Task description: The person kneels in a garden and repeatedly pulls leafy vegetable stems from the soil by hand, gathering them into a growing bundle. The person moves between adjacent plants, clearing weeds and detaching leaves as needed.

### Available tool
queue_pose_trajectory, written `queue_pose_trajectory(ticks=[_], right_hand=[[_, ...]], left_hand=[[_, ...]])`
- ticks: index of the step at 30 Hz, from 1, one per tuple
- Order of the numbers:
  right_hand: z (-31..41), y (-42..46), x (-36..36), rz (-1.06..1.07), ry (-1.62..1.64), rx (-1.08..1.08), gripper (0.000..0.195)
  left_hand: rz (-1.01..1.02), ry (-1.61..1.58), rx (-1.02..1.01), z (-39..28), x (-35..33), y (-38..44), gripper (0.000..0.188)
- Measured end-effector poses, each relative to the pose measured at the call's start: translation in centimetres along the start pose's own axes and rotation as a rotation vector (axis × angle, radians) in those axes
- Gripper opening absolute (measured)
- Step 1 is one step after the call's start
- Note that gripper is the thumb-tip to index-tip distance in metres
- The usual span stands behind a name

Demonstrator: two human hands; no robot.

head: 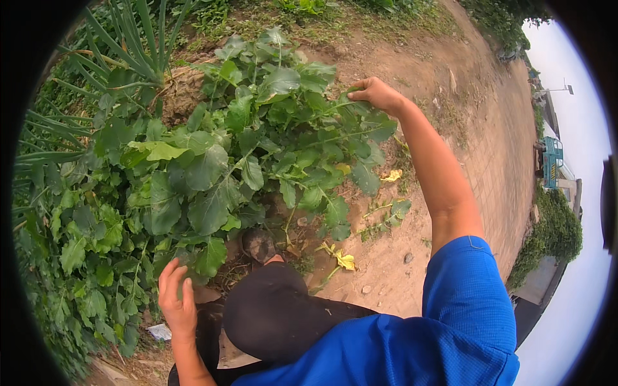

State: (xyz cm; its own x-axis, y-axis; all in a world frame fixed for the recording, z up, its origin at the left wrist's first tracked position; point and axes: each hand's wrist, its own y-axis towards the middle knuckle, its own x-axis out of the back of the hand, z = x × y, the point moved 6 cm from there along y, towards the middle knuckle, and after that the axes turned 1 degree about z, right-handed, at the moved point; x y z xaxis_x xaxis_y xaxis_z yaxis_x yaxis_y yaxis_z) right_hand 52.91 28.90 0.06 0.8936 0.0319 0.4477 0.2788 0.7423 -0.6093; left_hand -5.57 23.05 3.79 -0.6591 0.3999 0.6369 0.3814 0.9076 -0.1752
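My right hand (374, 94) is at the outer edge of a clump of leafy green plants (280, 84), its thumb and fingers pinching the tip of a large lobed green leaf (350, 135). At the lower left, my left hand (177, 294) is beside the lower leaves, with its fingers apart and nothing seen in them. Its fingertips are close to a broad leaf (211, 255); whether they touch is unclear. Yellowed leaves (345, 259) and a cut or fallen green leaf (400, 210) lie on the bare soil to the right of the clump.
Onion-like plants (145, 53) grow at the upper left beside a clod of soil (182, 94). My shoe (259, 245) stands against the clump, below my bent knee (263, 301). A white scrap (160, 332) lies near my left wrist. A paved path (497, 159) and a teal vehicle (551, 161) are farther off.
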Motion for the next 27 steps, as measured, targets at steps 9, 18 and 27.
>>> queue_pose_trajectory(ticks=[9, 18, 27], right_hand=[[-1.6, -0.8, 0.0, 0.041, 0.202, -0.035, 0.035], [-2.1, -2.7, -1.8, 0.149, 0.373, -0.052, 0.028], [-0.5, -3.8, -3.2, 0.154, -0.079, 0.018, 0.018]], left_hand=[[0.011, 0.049, 0.017, -0.3, 1.7, -0.2, 0.025], [0.063, 0.091, 0.015, 0.6, 4.2, -1.5, 0.028], [0.095, 0.102, 0.036, 1.2, 4.2, -1.8, 0.028]])
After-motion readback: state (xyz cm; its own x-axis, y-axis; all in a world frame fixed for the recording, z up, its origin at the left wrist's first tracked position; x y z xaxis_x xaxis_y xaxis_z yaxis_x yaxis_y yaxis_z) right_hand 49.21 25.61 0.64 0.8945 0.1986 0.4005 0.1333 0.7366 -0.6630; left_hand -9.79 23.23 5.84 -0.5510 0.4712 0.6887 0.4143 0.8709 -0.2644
